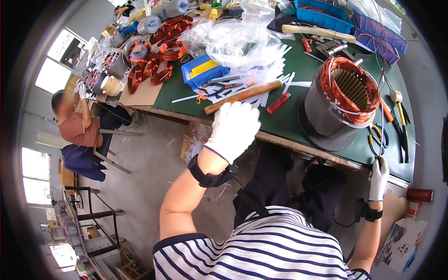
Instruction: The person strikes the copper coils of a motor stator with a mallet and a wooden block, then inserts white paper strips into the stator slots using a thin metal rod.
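Note:
My left hand, in a white glove, is raised in a closed fist just in front of a wooden stick. Its back faces up, so whatever it may hold is hidden. At the table's front edge on the right, my gloved right hand pinches a thin strand that runs upward beside the motor stator. The stator is a grey metal cylinder standing upright, with a thick ring of copper windings around its slotted opening. Yellow-and-black pliers lie between it and my right hand.
On the green table are a red-handled tool, white strips, a blue tray, plastic bags and copper coils. A hammer lies right of the stator. Another person sits working at the far left.

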A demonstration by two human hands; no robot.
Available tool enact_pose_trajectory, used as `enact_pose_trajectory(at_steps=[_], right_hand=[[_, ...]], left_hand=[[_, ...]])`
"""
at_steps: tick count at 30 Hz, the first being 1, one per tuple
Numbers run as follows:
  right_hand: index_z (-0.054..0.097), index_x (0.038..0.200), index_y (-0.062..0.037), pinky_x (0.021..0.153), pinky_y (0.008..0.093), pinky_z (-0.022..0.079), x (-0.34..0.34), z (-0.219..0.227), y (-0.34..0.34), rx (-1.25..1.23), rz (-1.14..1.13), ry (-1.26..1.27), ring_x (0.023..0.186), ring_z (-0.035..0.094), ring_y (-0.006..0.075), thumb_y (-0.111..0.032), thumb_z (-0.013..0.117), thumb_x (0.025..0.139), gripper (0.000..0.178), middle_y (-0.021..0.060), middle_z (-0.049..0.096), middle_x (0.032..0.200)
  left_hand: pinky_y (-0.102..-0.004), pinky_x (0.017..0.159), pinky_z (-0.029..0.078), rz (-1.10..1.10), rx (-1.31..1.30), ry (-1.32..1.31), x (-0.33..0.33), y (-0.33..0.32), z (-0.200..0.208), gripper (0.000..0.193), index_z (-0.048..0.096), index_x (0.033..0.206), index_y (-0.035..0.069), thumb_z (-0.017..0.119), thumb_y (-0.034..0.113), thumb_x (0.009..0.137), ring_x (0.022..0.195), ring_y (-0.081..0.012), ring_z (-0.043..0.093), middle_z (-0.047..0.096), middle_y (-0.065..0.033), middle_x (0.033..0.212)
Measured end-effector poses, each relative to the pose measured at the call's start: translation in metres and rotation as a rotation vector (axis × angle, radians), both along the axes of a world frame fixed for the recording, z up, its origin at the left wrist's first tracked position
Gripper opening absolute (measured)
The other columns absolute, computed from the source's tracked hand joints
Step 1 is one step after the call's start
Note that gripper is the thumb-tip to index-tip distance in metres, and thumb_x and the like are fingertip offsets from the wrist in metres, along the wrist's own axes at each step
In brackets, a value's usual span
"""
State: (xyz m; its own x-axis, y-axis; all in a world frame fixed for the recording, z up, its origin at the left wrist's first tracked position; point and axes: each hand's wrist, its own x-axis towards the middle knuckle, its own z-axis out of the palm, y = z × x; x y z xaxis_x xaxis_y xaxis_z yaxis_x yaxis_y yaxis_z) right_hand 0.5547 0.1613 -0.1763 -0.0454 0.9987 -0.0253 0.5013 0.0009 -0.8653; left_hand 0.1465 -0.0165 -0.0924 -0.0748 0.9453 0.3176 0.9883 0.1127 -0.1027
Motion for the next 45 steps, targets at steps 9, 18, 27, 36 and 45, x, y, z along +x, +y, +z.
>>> enact_pose_trajectory(at_steps=[9, 18, 27, 36, 45], right_hand=[[0.057, 0.098, -0.0048, 0.039, 0.0203, 0.031, -0.005, 0.004, -0.005, 0.026, -0.020, 0.010, 0.044, 0.038, 0.0037, -0.015, 0.050, 0.092, 0.014, -0.0029, 0.043, 0.059], [0.058, 0.098, -0.0028, 0.040, 0.0211, 0.035, -0.012, 0.010, -0.007, -0.001, -0.032, 0.019, 0.045, 0.042, 0.0046, -0.014, 0.053, 0.091, 0.014, -0.0019, 0.045, 0.059], [0.057, 0.096, -0.0013, 0.041, 0.0209, 0.036, -0.009, 0.009, -0.005, 0.021, -0.002, -0.005, 0.046, 0.042, 0.0047, -0.016, 0.053, 0.090, 0.016, -0.0019, 0.046, 0.062], [0.058, 0.097, -0.0016, 0.042, 0.0206, 0.037, -0.011, 0.009, -0.005, -0.019, -0.046, -0.008, 0.047, 0.044, 0.0050, -0.015, 0.053, 0.091, 0.015, -0.0001, 0.049, 0.063], [0.058, 0.105, -0.0020, 0.041, 0.0188, 0.034, -0.004, 0.001, -0.005, 0.014, -0.003, 0.068, 0.046, 0.041, 0.0036, -0.014, 0.052, 0.092, 0.019, -0.0026, 0.046, 0.062]], left_hand=[[-0.0327, 0.059, 0.043, -0.254, -0.264, 0.067, 0.066, -0.004, 0.076, 0.012, 0.055, 0.077, 0.011, 0.060, 0.022, 0.076, 0.070, -0.0174, 0.055, 0.049, -0.0031, 0.071], [-0.0362, 0.050, 0.045, -0.852, -0.612, -0.212, 0.121, -0.024, 0.153, 0.015, 0.057, 0.068, 0.006, 0.057, 0.021, 0.070, 0.056, -0.0194, 0.054, 0.052, -0.0067, 0.066], [-0.0370, 0.052, 0.047, -0.950, -0.683, -0.183, 0.110, -0.023, 0.138, 0.017, 0.059, 0.069, 0.006, 0.057, 0.023, 0.071, 0.059, -0.0228, 0.057, 0.055, -0.0091, 0.068], [-0.0378, 0.055, 0.049, -0.992, -0.719, -0.214, 0.104, -0.019, 0.125, 0.019, 0.061, 0.070, 0.006, 0.058, 0.024, 0.071, 0.062, -0.0261, 0.059, 0.058, -0.0114, 0.070], [-0.0386, 0.057, 0.051, -0.771, -0.675, -0.365, 0.052, -0.016, 0.076, 0.021, 0.063, 0.071, 0.005, 0.058, 0.025, 0.072, 0.065, -0.0295, 0.062, 0.061, -0.0138, 0.072]])
